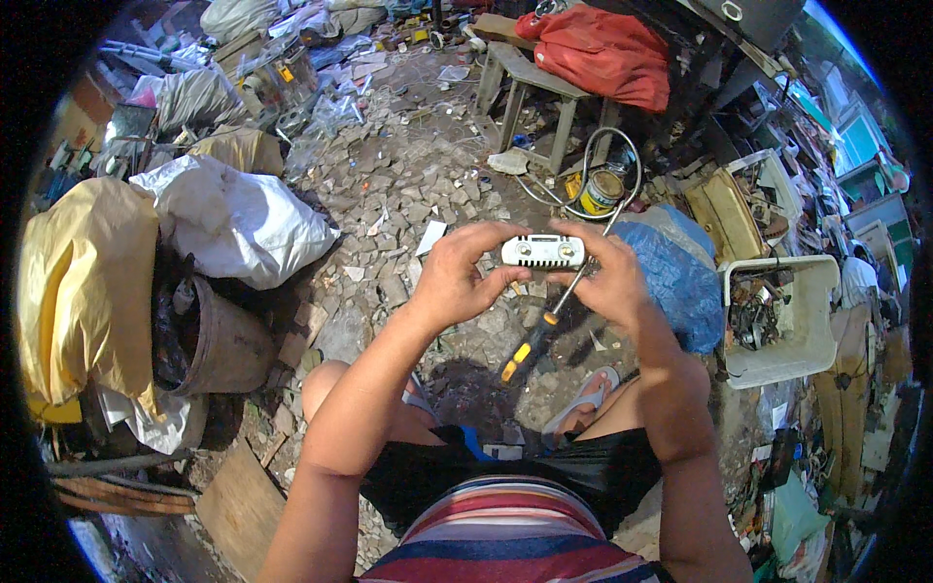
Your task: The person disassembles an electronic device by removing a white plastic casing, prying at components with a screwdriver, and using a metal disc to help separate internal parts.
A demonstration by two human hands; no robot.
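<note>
Between both hands is a small white plastic box [540, 252] with dark vent slots along one edge and two round metal connectors on its face. My left hand [465, 270] grips its left end, thumb below and fingers above. At the right end, my right hand [608, 272] closes on the box the same way. A screwdriver [530, 347] with a black and yellow handle hangs below the right hand, its shaft running up to the fingers; how it is held there is partly hidden.
A white sack [238, 219], a yellow sack [87, 282] and a bucket [228, 335] stand at left. To the right are a blue bag [666, 272] and a pale crate [797, 355] with metal scraps. A wooden stool [530, 92] bears a red sack [603, 53]. Rubble covers the ground.
</note>
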